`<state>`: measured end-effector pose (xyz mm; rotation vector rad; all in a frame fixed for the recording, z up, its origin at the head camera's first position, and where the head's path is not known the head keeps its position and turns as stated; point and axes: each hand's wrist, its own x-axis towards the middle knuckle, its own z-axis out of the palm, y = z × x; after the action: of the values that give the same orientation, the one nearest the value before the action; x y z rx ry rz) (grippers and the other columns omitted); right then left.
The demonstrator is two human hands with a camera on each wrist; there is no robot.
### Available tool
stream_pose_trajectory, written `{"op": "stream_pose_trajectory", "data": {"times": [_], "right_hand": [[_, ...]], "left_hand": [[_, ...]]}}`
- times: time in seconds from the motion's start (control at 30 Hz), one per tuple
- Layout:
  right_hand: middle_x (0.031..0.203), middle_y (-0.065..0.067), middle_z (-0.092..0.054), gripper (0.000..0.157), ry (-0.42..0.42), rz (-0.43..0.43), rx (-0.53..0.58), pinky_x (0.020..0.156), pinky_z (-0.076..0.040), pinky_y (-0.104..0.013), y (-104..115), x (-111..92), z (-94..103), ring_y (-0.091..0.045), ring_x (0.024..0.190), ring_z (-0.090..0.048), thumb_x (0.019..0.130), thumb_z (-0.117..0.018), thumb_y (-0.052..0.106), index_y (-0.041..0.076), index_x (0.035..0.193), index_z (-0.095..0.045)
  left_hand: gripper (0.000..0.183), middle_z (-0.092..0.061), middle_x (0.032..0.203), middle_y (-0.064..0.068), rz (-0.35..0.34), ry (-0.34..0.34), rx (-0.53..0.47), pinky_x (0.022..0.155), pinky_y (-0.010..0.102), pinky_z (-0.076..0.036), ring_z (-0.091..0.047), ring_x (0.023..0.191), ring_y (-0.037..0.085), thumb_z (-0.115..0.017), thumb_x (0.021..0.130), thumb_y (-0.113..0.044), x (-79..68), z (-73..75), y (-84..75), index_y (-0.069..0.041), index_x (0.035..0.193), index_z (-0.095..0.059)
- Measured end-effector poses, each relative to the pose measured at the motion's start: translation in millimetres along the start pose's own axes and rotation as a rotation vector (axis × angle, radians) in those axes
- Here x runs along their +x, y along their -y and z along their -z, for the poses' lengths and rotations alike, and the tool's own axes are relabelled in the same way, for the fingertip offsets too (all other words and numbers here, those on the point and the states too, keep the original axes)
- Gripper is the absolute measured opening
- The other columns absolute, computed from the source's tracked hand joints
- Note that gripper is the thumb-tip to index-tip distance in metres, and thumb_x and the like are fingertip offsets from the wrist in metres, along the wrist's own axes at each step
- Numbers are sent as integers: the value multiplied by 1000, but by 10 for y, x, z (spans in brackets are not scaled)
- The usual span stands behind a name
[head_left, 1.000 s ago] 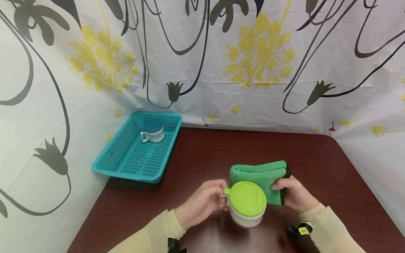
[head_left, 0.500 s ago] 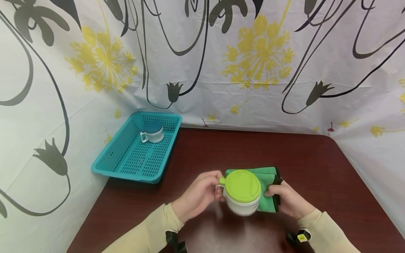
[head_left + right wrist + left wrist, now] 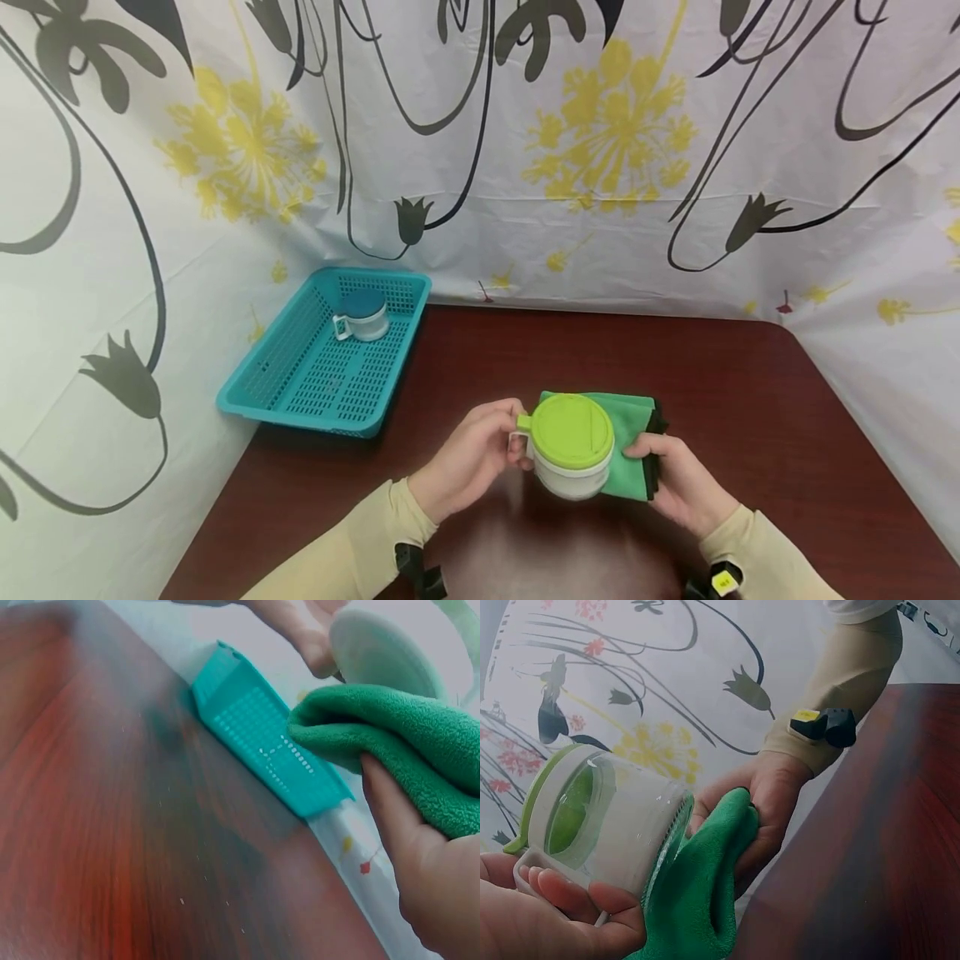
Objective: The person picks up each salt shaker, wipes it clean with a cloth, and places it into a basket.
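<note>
A white and clear jar with a lime-green lid [image 3: 572, 432] is held up over the table by its side handle, which my left hand [image 3: 472, 462] grips. In the left wrist view the jar [image 3: 622, 817] lies tilted, its base toward the cloth. My right hand [image 3: 686, 483] pinches a folded green cloth [image 3: 630, 467] with a dark edge, thumb on the near face. The cloth is behind and beside the jar; in the left wrist view the cloth [image 3: 697, 885] meets the jar's base. The right hand's fingers behind the cloth are mostly hidden in the head view.
A turquoise perforated basket [image 3: 300, 408] stands at the table's back left. Inside it sits a white handled jar with a blue lid [image 3: 363, 315]. The dark red-brown table [image 3: 720, 375] ends against a patterned white curtain [image 3: 465, 167] at the back and sides.
Both hands have moved away from the wearer and slightly left, carrying the jar and cloth. The cloth has slid further behind the jar. The basket has not moved.
</note>
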<state>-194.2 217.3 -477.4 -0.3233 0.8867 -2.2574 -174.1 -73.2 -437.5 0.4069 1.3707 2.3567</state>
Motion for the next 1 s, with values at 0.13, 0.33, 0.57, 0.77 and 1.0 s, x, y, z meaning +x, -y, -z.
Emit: {"op": "stream_pose_trajectory", "data": {"times": [0.13, 0.33, 0.57, 0.77, 1.0], "right_hand": [[124, -15, -59, 48, 41, -24, 85, 101, -47, -44, -28, 0, -8, -28, 116, -58, 92, -22, -10, 0, 129, -50], [131, -15, -57, 47, 52, -87, 182, 109, -39, -44, -197, -37, -68, -28, 125, -53, 89, -27, -11, -1, 129, -50], [135, -9, -56, 49, 123, -212, 104, 107, -41, -40, -443, -110, -200, -22, 122, -53, 86, -31, -6, 2, 131, -49], [136, -8, -57, 47, 99, -203, 117, 106, -42, -40, -468, -126, -266, -22, 121, -55, 92, -28, 0, 5, 133, -51], [130, -5, -63, 42, 54, -223, 145, 103, -43, -38, -400, -121, -259, -21, 116, -60, 105, -24, 16, 10, 130, -56]], "left_hand": [[14, -41, 68, 8, -14, -12, 22, 68, 35, -45, -43, 64, 23, -44, 91, -3, 12, 16, -1, -4, 78, -48], [12, -41, 70, 7, -15, -58, 43, 70, 36, -46, -43, 66, 22, -44, 91, -4, 7, 59, -22, -5, 79, -48], [11, -41, 70, 8, -14, -86, 43, 70, 36, -45, -42, 66, 22, -45, 90, -4, -7, 102, -44, -4, 79, -47], [11, -41, 70, 8, -24, -81, 47, 70, 36, -45, -42, 65, 22, -45, 90, -3, -16, 117, -45, -3, 79, -47], [12, -41, 69, 8, -26, -85, 46, 70, 36, -46, -43, 65, 22, -45, 90, -3, -29, 126, -42, -3, 78, -46]]}}
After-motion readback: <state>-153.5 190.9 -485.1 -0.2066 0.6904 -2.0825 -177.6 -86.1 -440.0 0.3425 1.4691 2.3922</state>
